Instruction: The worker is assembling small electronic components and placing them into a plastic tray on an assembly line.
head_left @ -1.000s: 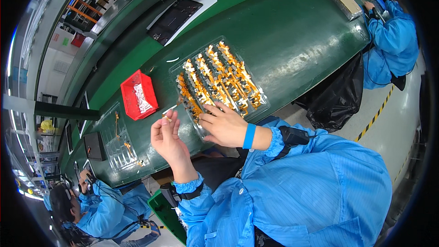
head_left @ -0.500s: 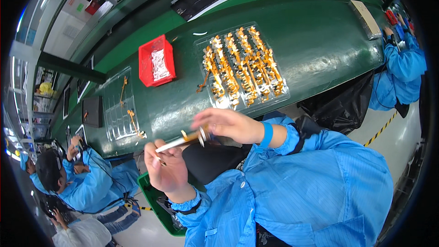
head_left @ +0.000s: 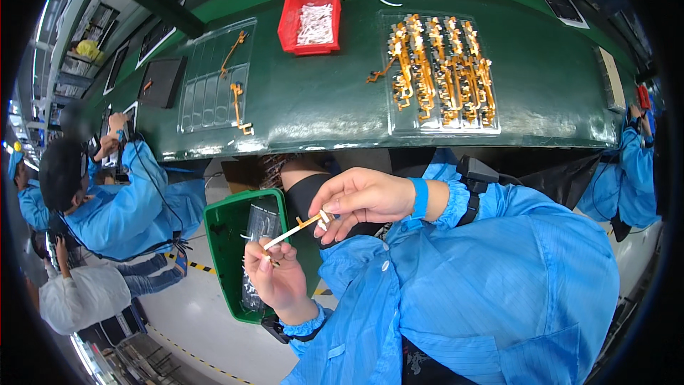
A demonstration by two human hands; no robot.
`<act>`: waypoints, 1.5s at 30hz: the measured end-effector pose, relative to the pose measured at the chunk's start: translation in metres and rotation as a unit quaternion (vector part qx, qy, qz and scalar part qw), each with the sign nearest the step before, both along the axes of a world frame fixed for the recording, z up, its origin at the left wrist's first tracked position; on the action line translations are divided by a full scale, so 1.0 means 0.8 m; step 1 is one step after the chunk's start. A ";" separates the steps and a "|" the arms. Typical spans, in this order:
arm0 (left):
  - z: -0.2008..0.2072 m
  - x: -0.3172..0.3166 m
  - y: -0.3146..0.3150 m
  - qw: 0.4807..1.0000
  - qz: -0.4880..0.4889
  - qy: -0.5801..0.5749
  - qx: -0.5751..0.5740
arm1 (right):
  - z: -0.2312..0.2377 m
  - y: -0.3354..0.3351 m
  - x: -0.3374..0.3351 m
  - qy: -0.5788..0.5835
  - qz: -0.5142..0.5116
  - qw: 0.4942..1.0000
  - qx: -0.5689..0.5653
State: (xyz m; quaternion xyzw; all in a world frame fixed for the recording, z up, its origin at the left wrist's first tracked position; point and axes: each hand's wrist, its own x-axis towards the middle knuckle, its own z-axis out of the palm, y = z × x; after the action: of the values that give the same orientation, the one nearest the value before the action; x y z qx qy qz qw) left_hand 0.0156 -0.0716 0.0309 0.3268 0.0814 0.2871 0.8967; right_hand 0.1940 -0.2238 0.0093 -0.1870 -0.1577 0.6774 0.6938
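Observation:
A thin flex cable [head_left: 291, 232], white along its middle with orange-brown and pale ends, is stretched between my hands over my lap, in front of the table edge. My left hand [head_left: 276, 278] pinches its lower-left end between thumb and fingers. At the upper-right end, my right hand [head_left: 370, 196], with a blue band on the wrist, grips the part with small white pieces between thumb and fingers. Just beyond my left hand stands a green bin [head_left: 219, 242] holding clear plastic and white scraps. Across the table, a clear tray [head_left: 442, 131] bears rows of orange flex cables [head_left: 447, 75].
A red bin [head_left: 286, 23] with white strips stands on the green table [head_left: 320, 107]. Left of it lies a clear tray [head_left: 199, 103] with two orange flex cables, then a dark box [head_left: 164, 82]. A co-worker [head_left: 121, 185] sits at left, another [head_left: 620, 171] at far right.
My view has turned, so the table sits higher and the green bin shows more fully. Both hands still hold the flex cable; my right hand, blurred before, is now steadier.

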 end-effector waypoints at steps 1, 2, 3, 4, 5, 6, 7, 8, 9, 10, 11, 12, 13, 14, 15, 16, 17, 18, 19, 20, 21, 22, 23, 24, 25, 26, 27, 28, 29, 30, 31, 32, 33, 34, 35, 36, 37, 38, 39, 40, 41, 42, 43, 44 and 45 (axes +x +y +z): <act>-0.007 -0.014 0.002 1.000 0.020 0.002 0.001 | 0.002 0.006 -0.004 -0.023 0.000 0.999 -0.029; -0.013 -0.028 0.005 1.000 0.027 0.003 -0.003 | 0.003 0.012 -0.008 -0.047 0.001 0.997 -0.058; -0.017 -0.041 0.008 0.999 0.039 0.027 0.020 | 0.003 0.018 -0.012 -0.087 0.004 0.993 -0.077; -0.022 -0.054 0.011 0.996 0.052 0.051 0.043 | 0.004 0.025 -0.017 -0.089 0.013 0.993 -0.080; -0.028 -0.067 0.016 0.992 0.046 0.072 0.096 | 0.004 0.033 -0.023 -0.183 -0.036 0.979 -0.079; -0.025 -0.071 0.013 0.992 0.058 0.070 0.092 | 0.007 0.041 -0.030 -0.278 -0.081 0.955 -0.072; -0.021 -0.069 0.007 0.934 0.166 0.241 0.205 | 0.006 0.050 -0.039 -0.358 -0.143 0.920 -0.066; -0.019 -0.064 0.002 0.824 0.264 0.400 0.303 | 0.008 0.059 -0.040 -0.362 -0.134 0.921 -0.061; -0.024 -0.054 -0.005 0.676 0.386 0.430 0.459 | 0.013 0.068 -0.042 -0.464 -0.131 0.876 -0.027; -0.029 -0.064 -0.002 0.647 0.396 0.419 0.498 | 0.017 0.077 -0.046 -0.557 -0.130 0.820 0.014; -0.032 -0.071 -0.001 0.696 0.352 0.376 0.500 | 0.020 0.088 -0.053 -0.581 -0.130 0.802 0.041; -0.030 -0.078 -0.002 0.737 0.308 0.330 0.503 | 0.020 0.095 -0.063 -0.580 -0.123 0.803 0.060; -0.026 -0.076 0.001 0.736 0.289 0.332 0.515 | 0.019 0.103 -0.070 -0.596 -0.097 0.795 0.066; -0.021 -0.071 0.002 0.733 0.271 0.334 0.527 | 0.019 0.110 -0.078 -0.612 -0.073 0.784 0.074; -0.018 -0.068 0.006 0.735 0.260 0.350 0.519 | 0.019 0.115 -0.083 -0.613 -0.085 0.781 0.080; -0.017 -0.068 0.006 0.736 0.251 0.364 0.512 | 0.019 0.116 -0.088 -0.613 -0.097 0.779 0.089; -0.016 -0.069 0.006 0.747 0.254 0.373 0.488 | 0.020 0.119 -0.090 -0.602 -0.091 0.788 0.091; -0.016 -0.072 0.006 0.760 0.253 0.379 0.462 | 0.022 0.120 -0.094 -0.591 -0.085 0.797 0.088; -0.019 -0.077 0.007 0.734 0.270 0.383 0.492 | 0.023 0.121 -0.097 -0.605 -0.073 0.788 0.084; -0.023 -0.081 0.007 0.706 0.283 0.389 0.520 | 0.023 0.121 -0.099 -0.617 -0.064 0.781 0.077; -0.024 -0.084 0.006 0.728 0.271 0.389 0.495 | 0.026 0.121 -0.102 -0.631 -0.055 0.770 0.075; -0.025 -0.085 0.005 0.751 0.257 0.389 0.467 | 0.028 0.121 -0.103 -0.645 -0.045 0.760 0.069; -0.024 -0.085 0.005 0.763 0.255 0.388 0.450 | 0.029 0.123 -0.104 -0.657 -0.045 0.749 0.070; -0.026 -0.086 0.005 0.769 0.250 0.387 0.442 | 0.030 0.123 -0.103 -0.657 -0.052 0.747 0.084; -0.026 -0.087 0.005 0.773 0.243 0.387 0.440 | 0.032 0.123 -0.101 -0.663 -0.040 0.743 0.078; -0.025 -0.088 0.006 0.776 0.235 0.388 0.438 | 0.032 0.123 -0.101 -0.670 -0.028 0.739 0.071; -0.024 -0.088 0.007 0.782 0.231 0.383 0.433 | 0.032 0.125 -0.101 -0.674 -0.032 0.734 0.074; -0.022 -0.089 0.006 0.780 0.232 0.382 0.438 | 0.031 0.126 -0.100 -0.675 -0.034 0.732 0.083; -0.024 -0.089 0.008 0.771 0.225 0.384 0.456 | 0.030 0.127 -0.098 -0.675 -0.015 0.733 0.076; -0.026 -0.092 0.011 0.760 0.219 0.387 0.475 | 0.029 0.130 -0.097 -0.675 0.004 0.734 0.070; -0.028 -0.093 0.013 0.739 0.225 0.383 0.506 | 0.032 0.132 -0.095 -0.673 0.024 0.736 0.067; -0.027 -0.094 0.013 0.745 0.218 0.381 0.502 | 0.033 0.132 -0.094 -0.673 0.023 0.736 0.075; -0.029 -0.094 0.012 0.739 0.220 0.377 0.514 | 0.031 0.131 -0.095 -0.672 0.031 0.737 0.069; -0.033 -0.095 0.011 0.732 0.222 0.373 0.526 | 0.031 0.131 -0.094 -0.671 0.039 0.738 0.062; -0.035 -0.095 0.011 0.731 0.216 0.376 0.527 | 0.033 0.132 -0.093 -0.673 0.053 0.736 0.050; -0.037 -0.094 0.009 0.727 0.217 0.377 0.532 | 0.033 0.131 -0.092 -0.671 0.049 0.738 0.055; -0.037 -0.093 0.007 0.714 0.221 0.378 0.546 | 0.032 0.131 -0.091 -0.651 0.057 0.756 0.035; -0.039 -0.091 0.005 0.702 0.224 0.380 0.560 | 0.030 0.130 -0.089 -0.629 0.066 0.774 0.015; -0.041 -0.088 0.003 0.686 0.243 0.364 0.582 | 0.022 0.131 -0.090 -0.610 0.063 0.790 0.009; -0.041 -0.089 0.001 0.683 0.243 0.366 0.583 | 0.012 0.132 -0.093 -0.608 0.063 0.791 0.011; -0.039 -0.088 -0.004 0.654 0.299 0.342 0.605 | 0.002 0.134 -0.096 -0.555 0.043 0.831 -0.019; -0.037 -0.089 -0.009 0.623 0.354 0.316 0.622 | -0.009 0.135 -0.100 -0.499 0.025 0.865 -0.051; -0.042 -0.096 -0.012 0.646 0.379 0.301 0.591 | -0.019 0.133 -0.101 -0.457 0.021 0.887 -0.064; -0.061 -0.106 -0.016 0.665 0.421 0.316 0.530 | -0.023 0.132 -0.100 -0.453 0.018 0.889 -0.063; -0.077 -0.121 -0.013 0.692 0.433 0.349 0.460 | -0.026 0.130 -0.100 -0.410 0.020 0.909 -0.075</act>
State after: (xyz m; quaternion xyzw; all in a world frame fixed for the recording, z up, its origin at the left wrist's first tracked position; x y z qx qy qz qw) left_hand -0.0812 -0.0816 -0.0304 0.7035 0.3785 0.5106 0.3180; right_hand 0.1144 -0.1202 -0.0113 -0.4967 -0.3806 0.5647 0.5380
